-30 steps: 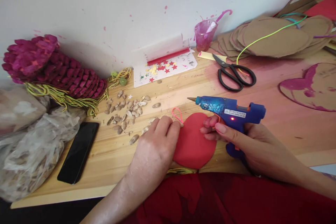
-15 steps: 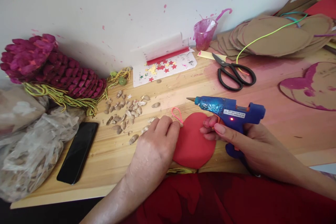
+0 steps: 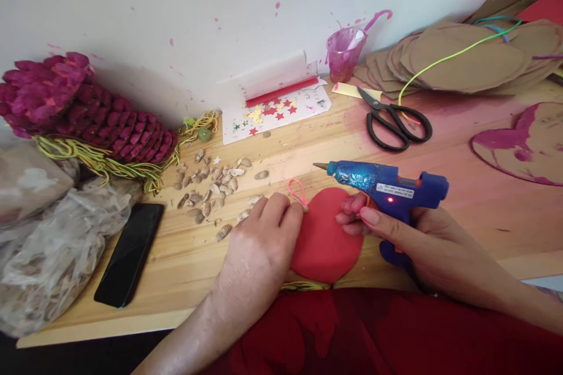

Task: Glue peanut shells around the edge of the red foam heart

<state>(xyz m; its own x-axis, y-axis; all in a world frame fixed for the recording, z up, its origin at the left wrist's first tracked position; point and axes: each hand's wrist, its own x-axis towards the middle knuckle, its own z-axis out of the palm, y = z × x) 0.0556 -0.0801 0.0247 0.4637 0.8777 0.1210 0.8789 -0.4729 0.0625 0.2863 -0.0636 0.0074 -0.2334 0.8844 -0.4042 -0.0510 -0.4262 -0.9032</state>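
A blue hot glue gun (image 3: pixel 387 184), its red light lit, is gripped in my right hand (image 3: pixel 422 240), with the nozzle pointing left. Beneath and beside it lies a red heart-shaped cutout (image 3: pixel 328 240) near the table's front edge. My left hand (image 3: pixel 264 246) is closed at the cutout's left edge; its fingertips are hidden behind the knuckles. From the cutout's upper left sticks up a pink cord loop (image 3: pixel 297 188), just past those fingers. Several peanut shells (image 3: pixel 215 184) are scattered to the left of this hand.
Black-handled scissors (image 3: pixel 398 126) lie behind the glue gun. A pink-stained cup (image 3: pixel 343 58) and cardboard cutouts (image 3: pixel 466 58) stand along the wall. Star pieces rest on white paper (image 3: pixel 231 130). Leftward are a phone (image 3: pixel 129 255), a plastic bag (image 3: pixel 57 263) and purple shell-covered pieces (image 3: pixel 118 120).
The view has shifted slightly. Both hands, the glue gun and the red heart keep nearly the same positions relative to each other.
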